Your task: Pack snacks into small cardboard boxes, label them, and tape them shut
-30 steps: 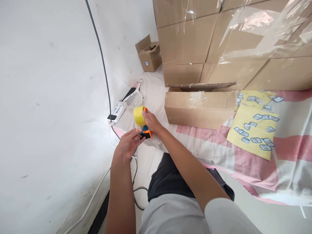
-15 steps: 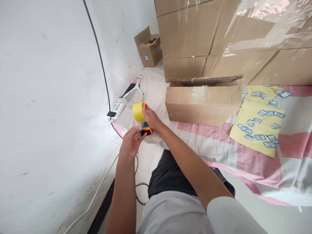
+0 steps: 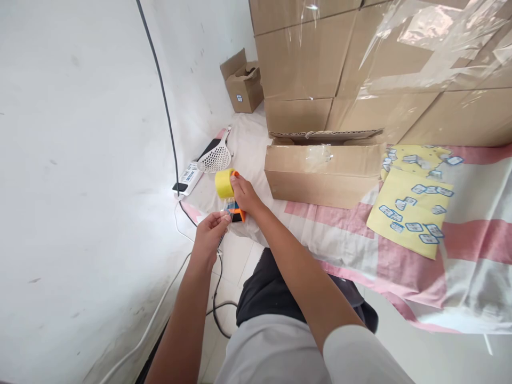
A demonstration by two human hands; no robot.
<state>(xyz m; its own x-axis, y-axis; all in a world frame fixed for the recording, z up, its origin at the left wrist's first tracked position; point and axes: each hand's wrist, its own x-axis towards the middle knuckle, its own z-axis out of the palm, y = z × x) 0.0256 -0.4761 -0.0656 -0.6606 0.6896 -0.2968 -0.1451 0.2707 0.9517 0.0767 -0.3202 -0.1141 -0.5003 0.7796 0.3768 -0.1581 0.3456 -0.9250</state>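
Two hands work at the table's white-walled corner: your right hand grips the dispenser, left hand pinches its tape end.

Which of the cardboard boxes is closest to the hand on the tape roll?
The long, low box lying on the pink-striped cloth, just beside the right hand. The small open box and the wrapped stack sit farther back.

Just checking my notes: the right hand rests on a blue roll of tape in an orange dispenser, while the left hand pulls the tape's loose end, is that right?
Not quite: the roll of tape is yellow, not blue, as the head view shows. The rest holds: the right hand rests on it in the orange dispenser, and the left hand pulls the loose end.
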